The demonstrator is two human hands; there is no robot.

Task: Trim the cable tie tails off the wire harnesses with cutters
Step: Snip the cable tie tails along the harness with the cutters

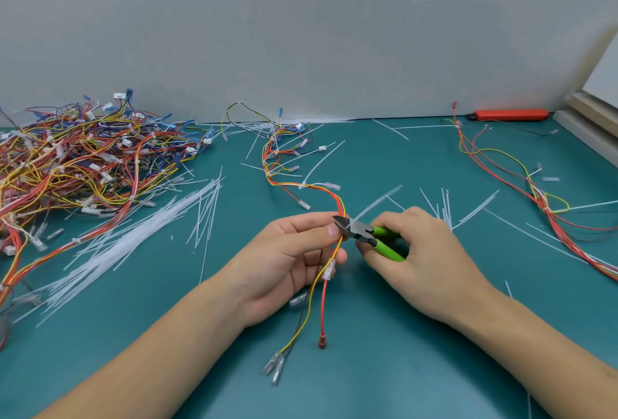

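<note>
- Here the left hand [294, 251] pinches a harness [337, 204] between thumb and curled fingers, above the mat [368, 368] near its middle.
- The right hand [421, 251] grips the cutters [363, 229], fingers curled round the green handles.
- The cutters have dark metal jaws and bright green grips; their long axis runs from the right hand up and leftward, with the tip pointing at the harness just beside the left thumb.
- The jaws look nearly together at the wires, though I cannot tell whether they bite anything.
- A pale tail [378, 201], blurred, slants up and right from the jaws.
- The harness is red, orange and yellow wire; it runs from the grip away toward the wall, bound by white ties, and hangs below the hand to clear-sleeved terminals [274, 366] and a red cap [321, 345] lying on the mat.
- Loose white tails [133, 234] lie spread left of the hands, more lie to the right.
- A pile [77, 157] of harnesses sits far left; another harness [548, 204] lies far right.
- A red bar [511, 114] rests by the wall.
</note>
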